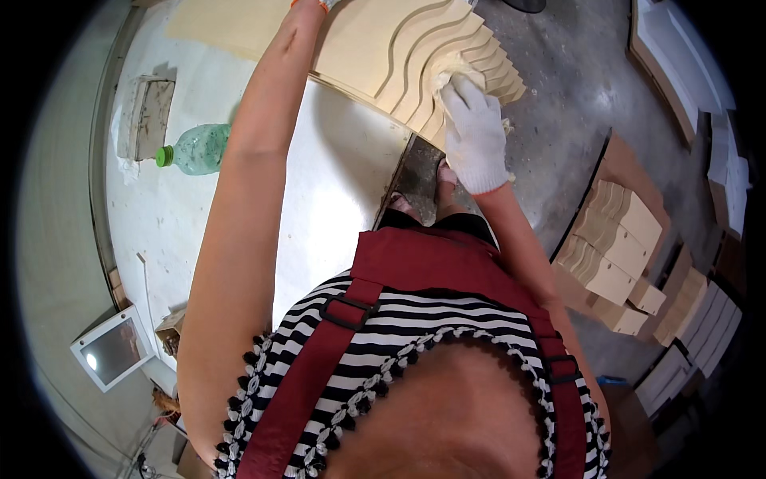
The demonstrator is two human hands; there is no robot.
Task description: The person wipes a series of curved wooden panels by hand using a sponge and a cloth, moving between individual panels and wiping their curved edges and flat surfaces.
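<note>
Pale wooden panels with wavy edges (pixel 411 60) lie fanned in overlapping steps, jutting past the table's edge. In a white knitted glove with an orange cuff, my right hand (pixel 476 136) has its fingers bent over a crumpled cream-coloured rag (pixel 457 70). The rag rests against the stepped wavy edges. My left arm stretches far forward across the table. Only the orange cuff and a sliver of glove of my left hand (pixel 327 3) show at the top rim, beside the panels; its fingers are out of the picture.
On the white table (pixel 319 199), a green plastic bottle (pixel 199 149) lies on its side by my left forearm. A small white-framed panel (pixel 112 348) leans at the lower left. Stacked wavy wooden pieces (pixel 614 239) sit on cardboard to the right, near more stacked boards (pixel 692 339).
</note>
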